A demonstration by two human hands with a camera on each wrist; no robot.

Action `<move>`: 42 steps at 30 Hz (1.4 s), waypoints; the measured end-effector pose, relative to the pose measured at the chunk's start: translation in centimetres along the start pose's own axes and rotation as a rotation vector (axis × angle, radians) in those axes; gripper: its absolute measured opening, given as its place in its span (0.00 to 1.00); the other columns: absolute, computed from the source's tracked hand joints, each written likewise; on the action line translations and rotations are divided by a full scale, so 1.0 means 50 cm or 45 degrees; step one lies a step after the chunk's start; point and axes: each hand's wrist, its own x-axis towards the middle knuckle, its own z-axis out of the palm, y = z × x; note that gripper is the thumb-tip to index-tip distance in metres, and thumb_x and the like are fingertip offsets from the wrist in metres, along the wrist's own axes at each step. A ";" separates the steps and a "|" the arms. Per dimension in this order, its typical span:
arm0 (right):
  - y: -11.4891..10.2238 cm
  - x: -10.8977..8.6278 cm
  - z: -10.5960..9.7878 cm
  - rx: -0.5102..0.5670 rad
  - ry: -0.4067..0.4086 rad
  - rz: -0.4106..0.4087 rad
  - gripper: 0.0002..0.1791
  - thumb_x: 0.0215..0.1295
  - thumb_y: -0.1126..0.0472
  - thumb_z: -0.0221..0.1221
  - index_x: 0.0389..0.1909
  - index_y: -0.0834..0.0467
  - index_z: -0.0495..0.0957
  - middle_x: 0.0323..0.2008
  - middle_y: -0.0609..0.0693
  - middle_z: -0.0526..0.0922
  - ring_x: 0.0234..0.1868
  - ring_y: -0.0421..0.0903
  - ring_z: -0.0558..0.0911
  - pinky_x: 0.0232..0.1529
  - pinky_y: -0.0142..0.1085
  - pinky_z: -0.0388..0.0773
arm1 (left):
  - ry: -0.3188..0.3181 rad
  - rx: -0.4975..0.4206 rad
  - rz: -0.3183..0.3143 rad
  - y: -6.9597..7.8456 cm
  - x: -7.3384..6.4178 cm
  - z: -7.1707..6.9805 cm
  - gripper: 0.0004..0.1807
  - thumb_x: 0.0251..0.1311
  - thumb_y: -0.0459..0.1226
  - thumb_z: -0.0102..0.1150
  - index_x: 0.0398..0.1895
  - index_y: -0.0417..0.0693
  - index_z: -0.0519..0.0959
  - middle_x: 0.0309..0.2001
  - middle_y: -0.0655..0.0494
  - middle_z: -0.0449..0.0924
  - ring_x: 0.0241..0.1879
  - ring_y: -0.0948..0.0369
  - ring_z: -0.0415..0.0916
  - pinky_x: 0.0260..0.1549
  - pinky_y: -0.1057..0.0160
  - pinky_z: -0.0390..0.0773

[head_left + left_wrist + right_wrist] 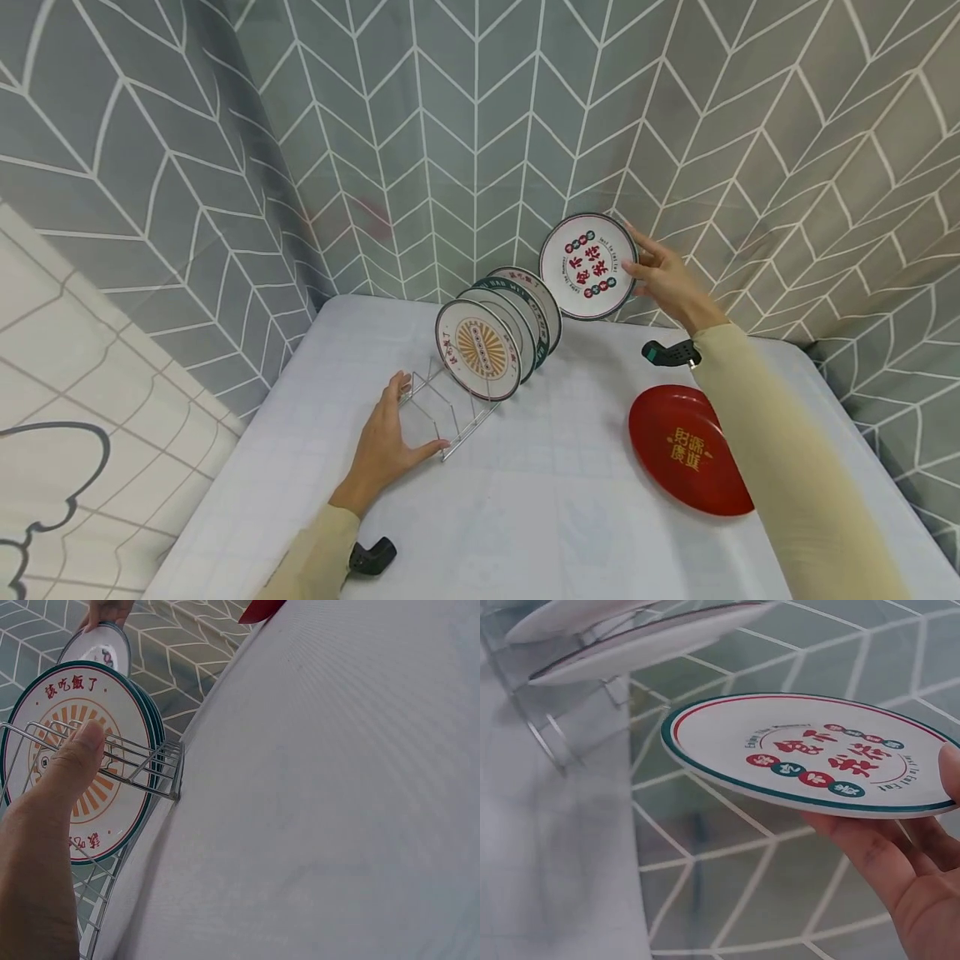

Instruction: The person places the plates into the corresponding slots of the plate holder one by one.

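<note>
My right hand [670,282] pinches the right edge of a white plate [588,267], thumb on the printed face and fingers behind it. This plate has a dark green rim and red characters, and it is held up beyond the rack, near the curtain. Several more plates [478,350] stand on edge in a wire dish rack [471,432]; the front one carries an orange sunburst. At the rack's near end, my left hand [384,454] grips the wire frame, fingers at one side and thumb at the other. In the left wrist view the thumb [79,754] lies across the wires.
A red plate [678,450] with gold characters lies on the white-covered table [555,517], partly hidden by the right sleeve [780,458]. A grey curtain [480,150] with white lines hangs behind the table's far edge. White tiled fabric [97,392] is at the left.
</note>
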 end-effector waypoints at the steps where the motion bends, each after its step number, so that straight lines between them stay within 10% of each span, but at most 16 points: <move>1: 0.004 0.003 0.008 -0.040 -0.001 0.008 0.36 0.72 0.65 0.52 0.77 0.43 0.53 0.57 0.57 0.75 0.42 0.42 0.83 0.39 0.33 0.85 | -0.002 0.004 -0.003 0.000 0.000 0.000 0.70 0.31 0.58 0.80 0.74 0.36 0.51 0.69 0.44 0.66 0.67 0.49 0.68 0.66 0.48 0.71; 12: 0.048 0.035 0.081 -0.414 -0.100 0.005 0.36 0.73 0.65 0.51 0.77 0.43 0.52 0.67 0.68 0.68 0.55 0.61 0.79 0.52 0.50 0.83 | 0.005 0.027 0.005 -0.004 -0.001 -0.001 0.71 0.31 0.57 0.81 0.75 0.37 0.49 0.69 0.44 0.66 0.66 0.49 0.69 0.65 0.49 0.71; 17: 0.072 0.049 0.101 -0.401 -0.137 -0.021 0.34 0.72 0.67 0.52 0.76 0.47 0.55 0.62 0.70 0.71 0.54 0.64 0.79 0.41 0.36 0.86 | 0.011 0.021 0.008 -0.005 0.000 0.000 0.70 0.31 0.57 0.81 0.74 0.35 0.51 0.69 0.44 0.66 0.66 0.49 0.69 0.65 0.49 0.71; 28: 0.094 0.065 0.124 -0.313 -0.113 0.016 0.33 0.73 0.69 0.50 0.76 0.47 0.56 0.61 0.69 0.71 0.56 0.68 0.76 0.55 0.61 0.78 | 0.008 0.030 0.013 -0.007 0.000 0.002 0.71 0.32 0.58 0.80 0.76 0.41 0.48 0.69 0.44 0.66 0.67 0.50 0.68 0.66 0.49 0.71; 42: 0.124 0.101 0.133 -0.302 -0.085 0.073 0.33 0.74 0.70 0.47 0.76 0.48 0.54 0.68 0.67 0.66 0.57 0.63 0.76 0.57 0.59 0.77 | 0.010 0.006 0.027 -0.008 0.002 0.007 0.71 0.33 0.62 0.77 0.77 0.42 0.47 0.69 0.45 0.66 0.67 0.50 0.68 0.66 0.50 0.71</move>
